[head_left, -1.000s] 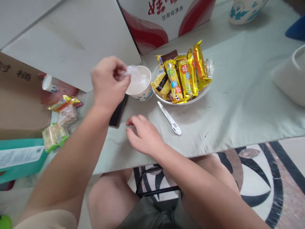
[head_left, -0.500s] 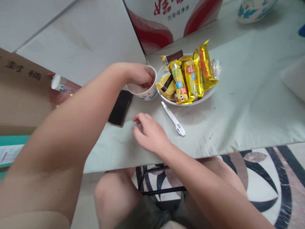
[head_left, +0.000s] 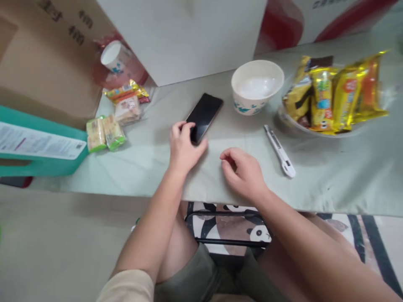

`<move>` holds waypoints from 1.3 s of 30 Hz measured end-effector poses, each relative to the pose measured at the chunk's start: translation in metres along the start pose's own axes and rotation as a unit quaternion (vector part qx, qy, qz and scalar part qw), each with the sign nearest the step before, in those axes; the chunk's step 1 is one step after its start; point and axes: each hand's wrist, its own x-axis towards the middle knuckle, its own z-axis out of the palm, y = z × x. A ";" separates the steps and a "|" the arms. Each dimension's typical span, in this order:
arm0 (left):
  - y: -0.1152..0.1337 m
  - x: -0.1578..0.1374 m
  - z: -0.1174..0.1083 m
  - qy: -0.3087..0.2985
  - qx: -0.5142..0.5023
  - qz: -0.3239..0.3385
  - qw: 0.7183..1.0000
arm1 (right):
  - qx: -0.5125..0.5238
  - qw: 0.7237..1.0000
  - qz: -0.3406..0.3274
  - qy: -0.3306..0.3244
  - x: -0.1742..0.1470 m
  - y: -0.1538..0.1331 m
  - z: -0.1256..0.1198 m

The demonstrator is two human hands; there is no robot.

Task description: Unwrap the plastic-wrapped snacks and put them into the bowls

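My left hand (head_left: pixel 185 149) is at the near end of a black smartphone (head_left: pixel 206 111) lying on the cloth. Its fingers are on one edge and the thumb by the other, closed round that end. To the right, my right hand (head_left: pixel 244 172) rests on the cloth, loosely curled, with a gap between thumb and fingers and nothing held. A white utility knife (head_left: pixel 280 153) lies just beyond it. Behind stands a white paper bowl (head_left: pixel 248 105) with a blue leaf print and a pale shine inside. Yellow-wrapped snacks (head_left: pixel 323 100) fill a clear bowl (head_left: pixel 315 129) at the right.
Wrapped snacks (head_left: pixel 127 105) and green-ended packs (head_left: pixel 105 132) lie at the left, near a green box (head_left: pixel 40 140) and a cardboard box (head_left: pixel 44 50). White boxes (head_left: pixel 189 37) line the back. The table's front edge runs above my knees.
My left hand has left the paper bowl and come down to the phone. My right hand stays near the knife, its fingers more curled. The view has swung left.
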 end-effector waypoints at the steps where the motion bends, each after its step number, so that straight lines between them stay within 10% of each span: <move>1: -0.003 0.001 0.001 -0.014 0.019 0.002 1.000 | -0.039 0.999 -0.015 -0.006 -0.001 0.000 0.005; 16: -0.004 0.004 -0.023 -0.110 0.051 -0.076 0.990 | -0.175 0.981 -0.087 -0.002 -0.008 -0.005 0.010; 39: -0.001 -0.005 -0.030 -0.084 0.052 -0.076 0.992 | -0.178 0.979 -0.102 0.007 -0.016 0.002 0.003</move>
